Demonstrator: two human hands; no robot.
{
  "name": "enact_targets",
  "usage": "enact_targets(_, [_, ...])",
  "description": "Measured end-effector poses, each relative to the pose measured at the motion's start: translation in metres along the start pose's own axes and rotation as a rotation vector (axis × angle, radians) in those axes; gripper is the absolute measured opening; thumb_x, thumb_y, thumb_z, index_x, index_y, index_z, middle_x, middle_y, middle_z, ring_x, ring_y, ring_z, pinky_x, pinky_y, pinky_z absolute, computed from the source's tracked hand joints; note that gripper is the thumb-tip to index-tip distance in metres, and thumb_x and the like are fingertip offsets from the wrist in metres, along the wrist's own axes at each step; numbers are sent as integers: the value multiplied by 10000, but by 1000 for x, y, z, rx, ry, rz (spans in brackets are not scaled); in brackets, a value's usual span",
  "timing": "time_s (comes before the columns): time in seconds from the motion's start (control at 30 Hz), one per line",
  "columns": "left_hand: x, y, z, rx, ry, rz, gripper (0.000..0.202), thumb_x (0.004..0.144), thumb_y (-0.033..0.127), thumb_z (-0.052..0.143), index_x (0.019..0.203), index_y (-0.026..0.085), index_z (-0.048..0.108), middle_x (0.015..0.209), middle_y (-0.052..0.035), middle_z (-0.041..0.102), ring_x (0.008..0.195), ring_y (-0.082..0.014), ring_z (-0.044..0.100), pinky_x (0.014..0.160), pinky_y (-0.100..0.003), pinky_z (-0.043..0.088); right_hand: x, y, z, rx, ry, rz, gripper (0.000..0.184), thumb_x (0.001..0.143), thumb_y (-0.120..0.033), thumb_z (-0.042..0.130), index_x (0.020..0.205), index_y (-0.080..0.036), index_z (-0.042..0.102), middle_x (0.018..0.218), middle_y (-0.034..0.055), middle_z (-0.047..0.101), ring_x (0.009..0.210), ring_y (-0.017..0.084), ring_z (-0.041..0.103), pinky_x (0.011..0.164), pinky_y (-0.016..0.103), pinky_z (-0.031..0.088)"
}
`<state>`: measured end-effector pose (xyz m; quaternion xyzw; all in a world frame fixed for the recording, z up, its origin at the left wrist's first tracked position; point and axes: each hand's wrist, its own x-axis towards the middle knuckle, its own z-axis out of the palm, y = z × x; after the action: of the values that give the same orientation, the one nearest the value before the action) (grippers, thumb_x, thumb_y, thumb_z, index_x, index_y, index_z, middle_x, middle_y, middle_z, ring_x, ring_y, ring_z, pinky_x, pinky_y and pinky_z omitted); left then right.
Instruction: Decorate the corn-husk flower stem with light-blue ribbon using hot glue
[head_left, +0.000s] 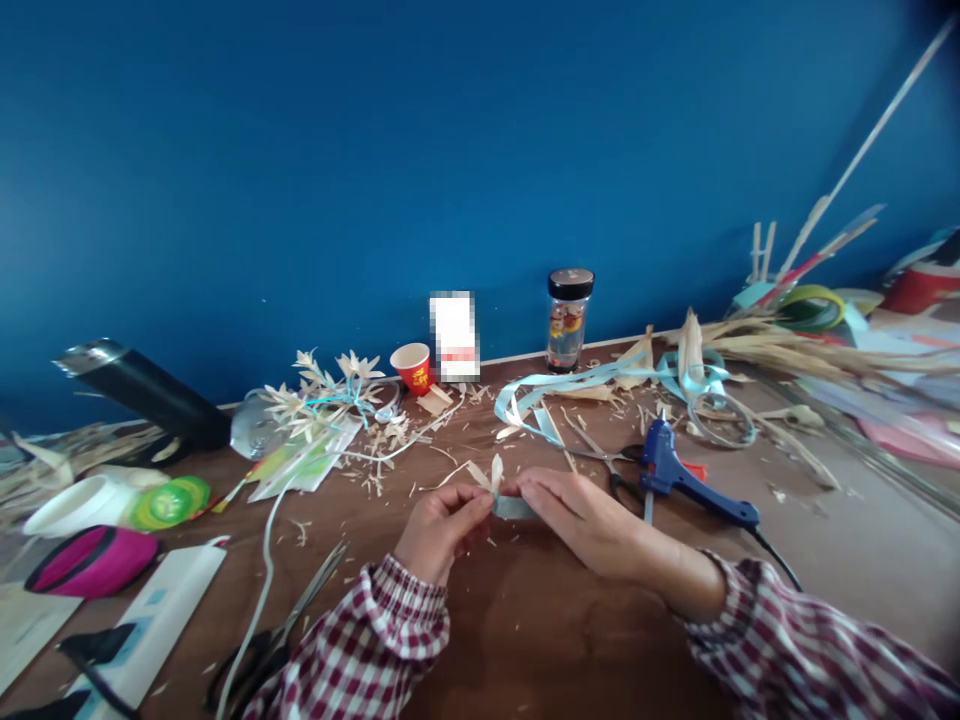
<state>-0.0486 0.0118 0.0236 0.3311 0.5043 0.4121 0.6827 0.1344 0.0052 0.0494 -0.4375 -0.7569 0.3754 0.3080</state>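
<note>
My left hand is closed in a pinch on a small pale husk flower, whose petals stick up above the fingertips. A short strip of light blue ribbon runs from its base to my right hand. The right fingers lie pressed together over the strip's other end, and the thumb is mostly hidden. Just right of that hand lie a blue glue gun and scissors with dark handles. More light blue ribbon curls on the table behind.
Husk flowers lie at the back left near a red paper cup. A lidded bottle stands by the wall. Larger scissors, a white cord and a power strip are at left. Dried husks fill the right back.
</note>
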Motion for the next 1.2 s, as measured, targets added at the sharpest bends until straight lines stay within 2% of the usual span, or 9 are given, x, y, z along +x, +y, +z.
enact_targets(0.2, [8,-3,0,-17,-13,-72,338,469,358,848,654,137,672,512,49,564,458,-47,501,481,-191,504,7,13,7,105,-19,121,220,861,-187,438,824,-173,654,709,-7,635,648,124,537,602,248,409])
enact_targets(0.43, [13,-10,0,-133,-31,-221,303,500,300,851,664,122,670,558,40,562,466,-29,490,474,-174,519,5,25,12,253,-18,162,260,860,-222,456,978,-191,686,833,18,691,755,160,584,693,286,435])
enact_targets(0.53, [13,-15,0,-209,-56,-219,266,533,262,842,693,123,681,549,37,563,473,-31,510,485,-159,516,3,24,11,307,-22,188,287,869,-248,445,1011,-205,690,846,20,699,791,173,603,715,297,451])
enact_targets(0.7, [13,-19,2,-260,-100,-189,255,562,234,830,760,135,704,595,12,625,517,-50,571,508,-144,511,0,14,6,443,46,278,309,852,-255,432,960,-232,720,787,20,702,728,176,633,667,293,489])
enact_targets(0.83, [15,-23,2,-260,-99,-152,262,576,245,821,790,148,706,660,-9,669,588,-82,620,533,-149,514,-1,6,1,551,61,371,297,851,-302,452,920,-220,728,860,26,709,807,190,647,752,315,499])
enact_targets(1.0, [14,-29,3,-274,-44,-83,264,528,259,841,713,145,693,612,-1,656,572,-96,616,531,-178,530,-1,8,0,447,59,328,429,898,-468,393,851,-198,723,840,45,697,840,219,620,776,343,467])
enact_targets(1.1, [12,-26,3,-296,-25,-82,238,515,244,845,657,147,680,579,9,649,522,-82,599,534,-190,540,1,18,4,414,142,283,390,890,-470,420,808,-187,675,781,35,661,781,193,594,734,316,455])
enact_targets(1.2, [13,-21,-2,-351,1,-70,225,507,225,848,623,158,667,532,34,620,497,-69,588,521,-177,542,4,26,8,462,358,251,334,886,-441,443,715,-185,570,674,-5,568,644,131,522,631,253,431])
